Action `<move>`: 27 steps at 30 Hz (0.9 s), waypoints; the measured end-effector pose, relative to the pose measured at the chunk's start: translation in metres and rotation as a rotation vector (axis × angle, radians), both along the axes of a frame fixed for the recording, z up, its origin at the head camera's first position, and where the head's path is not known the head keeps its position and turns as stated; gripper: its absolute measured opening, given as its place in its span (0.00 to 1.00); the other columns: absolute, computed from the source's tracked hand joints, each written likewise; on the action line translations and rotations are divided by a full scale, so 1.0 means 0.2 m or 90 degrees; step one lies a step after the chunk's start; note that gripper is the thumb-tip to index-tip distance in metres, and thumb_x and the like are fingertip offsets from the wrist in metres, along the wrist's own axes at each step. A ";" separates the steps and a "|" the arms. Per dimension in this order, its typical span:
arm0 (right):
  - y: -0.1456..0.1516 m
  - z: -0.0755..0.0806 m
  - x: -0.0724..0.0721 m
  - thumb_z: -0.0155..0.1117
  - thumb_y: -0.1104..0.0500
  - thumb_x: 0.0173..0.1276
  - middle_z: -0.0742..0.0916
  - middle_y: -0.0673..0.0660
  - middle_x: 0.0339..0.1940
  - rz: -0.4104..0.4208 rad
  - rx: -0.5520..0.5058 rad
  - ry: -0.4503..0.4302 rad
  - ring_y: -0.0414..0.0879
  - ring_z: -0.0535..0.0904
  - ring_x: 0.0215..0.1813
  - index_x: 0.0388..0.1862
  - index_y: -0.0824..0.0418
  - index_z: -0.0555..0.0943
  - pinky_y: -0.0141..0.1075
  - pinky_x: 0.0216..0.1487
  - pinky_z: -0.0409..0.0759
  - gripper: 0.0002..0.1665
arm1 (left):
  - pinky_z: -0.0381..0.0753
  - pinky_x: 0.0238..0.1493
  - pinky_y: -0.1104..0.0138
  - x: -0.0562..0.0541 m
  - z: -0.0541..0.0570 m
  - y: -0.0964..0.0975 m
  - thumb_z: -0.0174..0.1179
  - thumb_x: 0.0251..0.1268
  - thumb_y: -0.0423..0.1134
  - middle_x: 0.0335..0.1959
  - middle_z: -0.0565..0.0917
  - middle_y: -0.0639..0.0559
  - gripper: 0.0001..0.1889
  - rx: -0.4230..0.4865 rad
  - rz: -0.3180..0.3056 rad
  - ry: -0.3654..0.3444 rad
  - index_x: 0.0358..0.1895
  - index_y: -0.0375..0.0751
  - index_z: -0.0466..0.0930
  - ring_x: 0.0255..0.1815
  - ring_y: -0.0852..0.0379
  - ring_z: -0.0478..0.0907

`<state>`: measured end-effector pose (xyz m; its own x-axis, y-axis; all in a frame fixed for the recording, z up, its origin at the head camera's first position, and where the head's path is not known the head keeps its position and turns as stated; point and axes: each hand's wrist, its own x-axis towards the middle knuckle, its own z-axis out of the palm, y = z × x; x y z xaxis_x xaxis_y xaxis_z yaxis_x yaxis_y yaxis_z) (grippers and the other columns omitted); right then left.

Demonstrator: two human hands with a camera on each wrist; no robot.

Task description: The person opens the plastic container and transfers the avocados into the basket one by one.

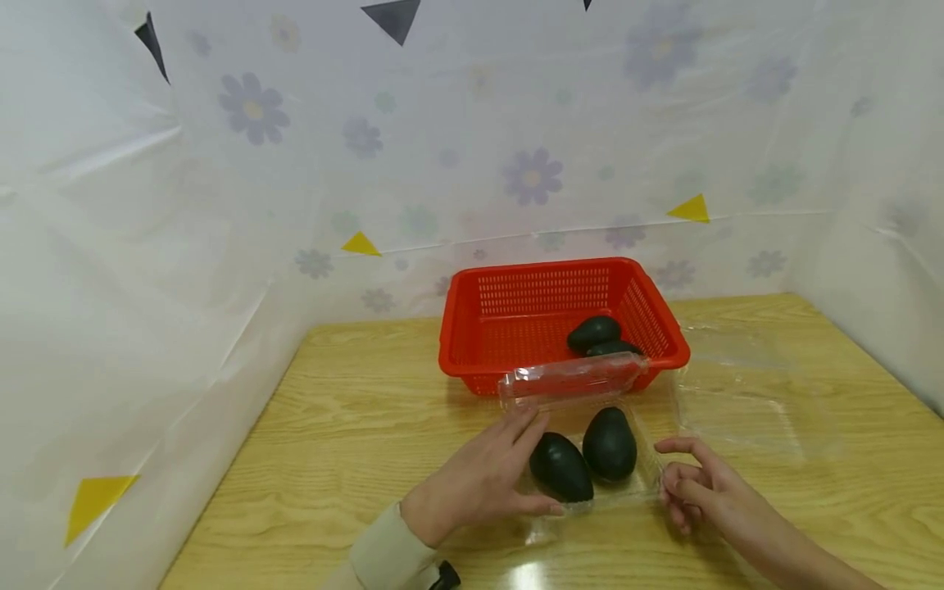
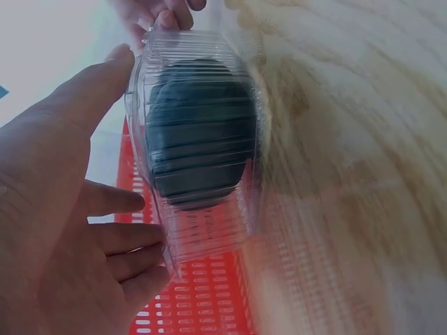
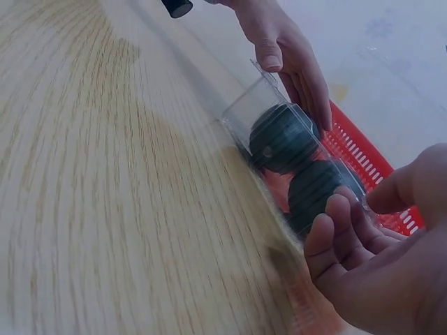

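Plastic container, clear, ribbed; two dark-green avocados inside.

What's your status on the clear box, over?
Left hand at left side of clear box, right hand at right side. Two avocados inside, lid raised. Red basket close behind lid.

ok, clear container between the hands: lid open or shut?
Open. In the head view its clear lid stands raised at the back, by the red basket, leaving the two avocados inside uncovered.
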<state>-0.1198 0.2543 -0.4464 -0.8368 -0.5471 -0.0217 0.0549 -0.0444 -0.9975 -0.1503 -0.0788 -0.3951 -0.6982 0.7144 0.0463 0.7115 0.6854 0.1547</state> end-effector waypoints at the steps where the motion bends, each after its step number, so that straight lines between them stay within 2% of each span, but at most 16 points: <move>1: 0.00 0.00 0.00 0.41 0.65 0.81 0.83 0.51 0.38 0.004 0.001 0.003 0.43 0.78 0.30 0.64 0.46 0.61 0.37 0.31 0.82 0.19 | 0.63 0.76 0.56 0.00 0.00 0.00 0.51 0.57 0.76 0.81 0.53 0.46 0.55 -0.005 0.004 -0.004 0.80 0.44 0.48 0.80 0.49 0.54; 7: 0.00 0.01 0.00 0.40 0.66 0.81 0.84 0.49 0.38 0.035 0.017 0.030 0.41 0.78 0.30 0.63 0.41 0.63 0.36 0.28 0.80 0.22 | 0.64 0.75 0.56 0.01 0.03 -0.02 0.56 0.55 0.76 0.80 0.56 0.47 0.56 -0.017 0.018 -0.021 0.80 0.45 0.49 0.80 0.49 0.56; 13: -0.01 0.01 0.00 0.41 0.67 0.80 0.83 0.49 0.37 0.050 0.025 0.052 0.42 0.77 0.29 0.63 0.42 0.63 0.36 0.27 0.80 0.23 | 0.66 0.75 0.56 0.02 0.04 -0.03 0.59 0.54 0.74 0.79 0.58 0.46 0.56 -0.005 0.006 -0.017 0.79 0.44 0.51 0.79 0.48 0.58; 21: -0.07 0.00 0.00 0.39 0.72 0.79 0.82 0.46 0.37 0.074 -0.026 0.118 0.47 0.75 0.27 0.65 0.45 0.62 0.45 0.20 0.69 0.26 | 0.66 0.75 0.56 0.02 0.03 -0.06 0.57 0.56 0.74 0.79 0.57 0.45 0.54 -0.003 -0.005 -0.011 0.79 0.43 0.51 0.79 0.47 0.57; 27: -0.09 0.01 -0.01 0.41 0.71 0.79 0.83 0.48 0.38 0.060 -0.004 0.112 0.43 0.78 0.30 0.66 0.46 0.62 0.39 0.22 0.75 0.25 | 0.64 0.76 0.55 0.02 0.03 -0.08 0.55 0.57 0.75 0.80 0.56 0.44 0.54 -0.019 0.012 -0.015 0.79 0.43 0.52 0.80 0.47 0.55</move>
<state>-0.1208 0.2371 -0.4449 -0.7729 -0.6223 0.1240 -0.1154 -0.0543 -0.9918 -0.1466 -0.0945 -0.3883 -0.7122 0.7020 0.0085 0.6949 0.7031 0.1510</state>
